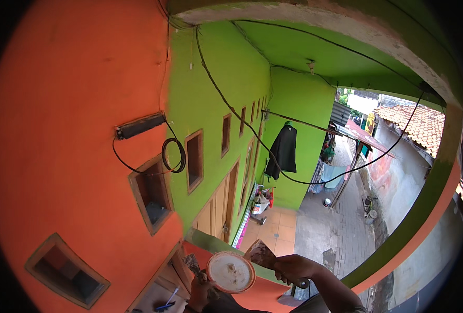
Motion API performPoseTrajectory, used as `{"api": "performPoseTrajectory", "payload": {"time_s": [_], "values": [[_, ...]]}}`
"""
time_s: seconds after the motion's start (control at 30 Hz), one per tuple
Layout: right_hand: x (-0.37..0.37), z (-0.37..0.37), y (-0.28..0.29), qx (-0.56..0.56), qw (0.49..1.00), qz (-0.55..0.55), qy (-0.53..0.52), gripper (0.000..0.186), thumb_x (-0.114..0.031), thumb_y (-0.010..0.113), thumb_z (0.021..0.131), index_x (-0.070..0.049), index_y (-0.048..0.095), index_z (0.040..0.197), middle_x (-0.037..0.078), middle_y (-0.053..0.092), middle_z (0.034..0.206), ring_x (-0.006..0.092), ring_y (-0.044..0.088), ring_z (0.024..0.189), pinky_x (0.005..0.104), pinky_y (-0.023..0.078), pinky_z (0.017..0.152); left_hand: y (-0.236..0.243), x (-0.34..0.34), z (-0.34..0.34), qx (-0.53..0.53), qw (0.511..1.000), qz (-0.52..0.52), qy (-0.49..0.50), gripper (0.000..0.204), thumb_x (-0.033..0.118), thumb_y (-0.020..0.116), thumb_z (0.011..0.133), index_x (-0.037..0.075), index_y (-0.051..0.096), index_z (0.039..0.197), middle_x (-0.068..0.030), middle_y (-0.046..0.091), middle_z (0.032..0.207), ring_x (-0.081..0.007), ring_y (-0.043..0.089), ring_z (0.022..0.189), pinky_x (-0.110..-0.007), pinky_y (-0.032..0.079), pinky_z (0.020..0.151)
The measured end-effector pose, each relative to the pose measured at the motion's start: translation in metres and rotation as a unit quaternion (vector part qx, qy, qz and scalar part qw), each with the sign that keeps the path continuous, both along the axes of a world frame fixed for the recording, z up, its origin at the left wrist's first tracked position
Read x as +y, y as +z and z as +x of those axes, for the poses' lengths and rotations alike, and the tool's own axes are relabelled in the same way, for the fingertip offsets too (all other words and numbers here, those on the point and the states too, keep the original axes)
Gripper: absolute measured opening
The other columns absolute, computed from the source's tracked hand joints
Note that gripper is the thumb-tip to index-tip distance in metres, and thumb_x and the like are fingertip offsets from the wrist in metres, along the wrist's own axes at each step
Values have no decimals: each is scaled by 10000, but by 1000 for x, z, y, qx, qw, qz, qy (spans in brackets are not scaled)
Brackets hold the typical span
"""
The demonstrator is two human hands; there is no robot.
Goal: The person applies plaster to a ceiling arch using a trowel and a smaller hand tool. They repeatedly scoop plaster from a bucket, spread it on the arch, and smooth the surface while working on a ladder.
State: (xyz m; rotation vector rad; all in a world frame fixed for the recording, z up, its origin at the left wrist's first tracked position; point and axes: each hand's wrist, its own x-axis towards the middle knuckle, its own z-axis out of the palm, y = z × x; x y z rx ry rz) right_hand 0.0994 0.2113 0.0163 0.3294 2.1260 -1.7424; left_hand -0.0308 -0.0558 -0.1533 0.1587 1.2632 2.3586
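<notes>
Head view, the only one here, is showing a round, orange-rimmed tub (254,278) at six o'clock, its mouth facing up and off-white paste (226,269) lying inside with a lumpy patch near the middle. At the tub's eight o'clock, the left hand (201,290) is closing around a putty knife (191,262) and seems to be supporting the tub as well, though the exact finger placement is too dark to tell. Toward five o'clock of the view, the right hand (297,266) is grasping a broad scraper (262,254), its stained blade pointing to ten o'clock beside the rim; whether the two are touching is unclear. For tidy handling, the tub probably wants holding level and close under the blade, so drips are falling back inside. A firm but relaxed right grip should be letting the wrist set the blade's angle, while the left knife is best angling clear of the mouth. A slack black cable (310,183) is hanging toward four o'clock, so wide arm swings deserve care.
</notes>
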Motion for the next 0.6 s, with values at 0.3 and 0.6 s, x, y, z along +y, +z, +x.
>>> {"api": "performPoseTrajectory", "payload": {"time_s": [0.3,0.6], "values": [[-4,-14,58,190,925,-223,-242,181,-129,497,903,-25,484,1051,57,522,785,140,506,632,296,435,534,-101,-23,-11,-93,994,25,48,218,-54,543,674,120,418,716,-2,479,696,-130,546,624,-265,487,546],[-31,-8,58,184,959,-55,-210,194,-66,579,827,-6,494,990,44,512,657,118,502,525,259,426,482,-111,-31,-4,-136,990,22,10,145,155,515,833,177,401,746,37,355,575,-79,379,448,-214,339,387]]}}
